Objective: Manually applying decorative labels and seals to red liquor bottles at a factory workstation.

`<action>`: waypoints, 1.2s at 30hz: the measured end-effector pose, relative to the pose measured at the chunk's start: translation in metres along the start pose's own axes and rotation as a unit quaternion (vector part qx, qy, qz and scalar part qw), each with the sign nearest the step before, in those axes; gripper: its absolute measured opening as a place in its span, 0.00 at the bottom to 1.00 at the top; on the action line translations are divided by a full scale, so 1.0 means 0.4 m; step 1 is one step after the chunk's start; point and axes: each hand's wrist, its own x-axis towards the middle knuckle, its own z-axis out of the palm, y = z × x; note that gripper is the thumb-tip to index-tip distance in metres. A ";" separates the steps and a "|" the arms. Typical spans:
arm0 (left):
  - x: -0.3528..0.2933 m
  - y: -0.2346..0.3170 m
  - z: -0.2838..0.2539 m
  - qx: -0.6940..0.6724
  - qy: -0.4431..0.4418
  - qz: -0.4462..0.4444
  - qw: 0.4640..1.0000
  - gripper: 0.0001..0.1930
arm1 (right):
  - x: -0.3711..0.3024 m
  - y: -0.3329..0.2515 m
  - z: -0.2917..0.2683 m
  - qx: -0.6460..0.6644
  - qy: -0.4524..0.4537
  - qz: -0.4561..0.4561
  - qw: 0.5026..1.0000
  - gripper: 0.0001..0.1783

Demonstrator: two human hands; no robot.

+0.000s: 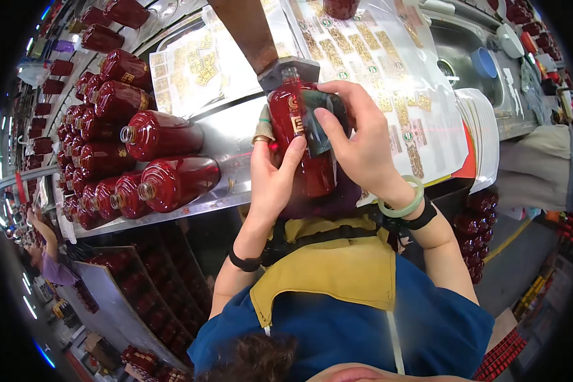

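A red glass bottle [317, 173] with gold marks lies in front of me, its clear neck against a dark metal block [290, 71]. My left hand [274, 178] is closed round the bottle's left side, the thumb lying on the glass. Grey-green wraps cover a finger of it. My right hand [367, 140] curls over the right side, pinching a dark green flat piece [328, 105] against the bottle. What this piece is, I cannot make out. Beside the right hand lie clear sheets [420, 137] with gold decals.
Several red bottles [165, 135] lie stacked on the metal table at the left. More decal sheets [194, 67] rest beyond them. A brown post [245, 32] rises from the metal block. At the right are white trays [481, 137], a sink [455, 48] and a blue bowl [484, 62].
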 end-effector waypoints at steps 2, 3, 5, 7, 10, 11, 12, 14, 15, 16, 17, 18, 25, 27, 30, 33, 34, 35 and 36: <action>-0.003 0.008 0.008 -0.010 0.002 0.001 1.000 0.28 | -0.006 0.014 0.003 -0.036 0.006 -0.033 0.999 0.15; -0.004 0.012 0.010 -0.021 0.004 0.005 1.000 0.27 | -0.010 0.013 0.002 -0.048 0.019 -0.043 0.998 0.15; -0.006 0.014 0.011 -0.013 0.003 0.008 1.000 0.27 | -0.013 0.013 0.000 -0.057 0.031 -0.052 0.997 0.15; -0.007 0.016 0.010 -0.006 0.001 0.011 1.000 0.26 | -0.011 0.009 -0.005 -0.079 0.024 -0.047 0.995 0.15; -0.007 0.019 0.010 -0.004 -0.002 0.005 1.000 0.26 | -0.014 0.009 -0.006 -0.080 0.035 -0.040 0.995 0.15; -0.007 0.018 0.010 -0.006 -0.001 0.004 1.000 0.26 | -0.017 0.009 -0.006 -0.080 0.035 -0.040 0.995 0.15; -0.007 0.018 0.011 -0.009 -0.001 0.003 1.000 0.26 | -0.020 0.009 -0.007 -0.092 0.040 -0.034 0.994 0.15; -0.006 0.018 0.011 -0.015 -0.003 0.005 1.000 0.26 | -0.026 0.008 -0.013 -0.104 0.048 -0.030 0.993 0.15; -0.006 0.018 0.012 -0.023 -0.004 0.005 1.000 0.26 | -0.028 0.010 -0.018 -0.113 0.063 -0.014 0.991 0.14; -0.006 0.020 0.013 -0.022 -0.005 0.007 1.000 0.26 | -0.029 0.014 -0.025 -0.121 0.078 0.001 0.989 0.14; -0.005 0.022 0.016 -0.034 -0.001 0.003 0.999 0.27 | -0.028 0.034 -0.040 -0.138 0.076 0.007 0.988 0.13; -0.005 0.024 0.018 -0.047 0.003 -0.001 0.999 0.27 | -0.033 0.045 -0.051 -0.133 0.078 0.011 0.988 0.13; 0.021 0.019 0.047 0.138 0.066 0.038 0.988 0.31 | -0.054 0.058 -0.061 0.033 0.081 0.062 0.994 0.14; 0.024 0.015 0.055 0.132 0.081 0.043 0.987 0.32 | -0.051 0.058 -0.059 0.096 0.079 0.063 0.990 0.15; 0.024 0.020 0.048 0.128 0.051 0.048 0.989 0.34 | -0.044 0.077 -0.055 0.161 0.060 0.062 0.983 0.16; 0.032 0.020 0.029 0.037 0.039 0.047 0.997 0.35 | -0.028 0.047 -0.044 0.222 -0.002 0.150 0.963 0.18; 0.038 0.023 0.025 0.015 0.018 0.037 0.999 0.36 | -0.027 0.047 -0.037 0.205 -0.039 0.175 0.962 0.22; 0.045 0.018 0.022 0.014 0.018 0.038 0.999 0.36 | -0.025 0.049 -0.027 0.187 -0.076 0.198 0.959 0.25; 0.051 0.008 0.019 0.002 0.020 0.040 0.999 0.36 | -0.028 0.060 -0.003 0.177 -0.062 0.187 0.964 0.33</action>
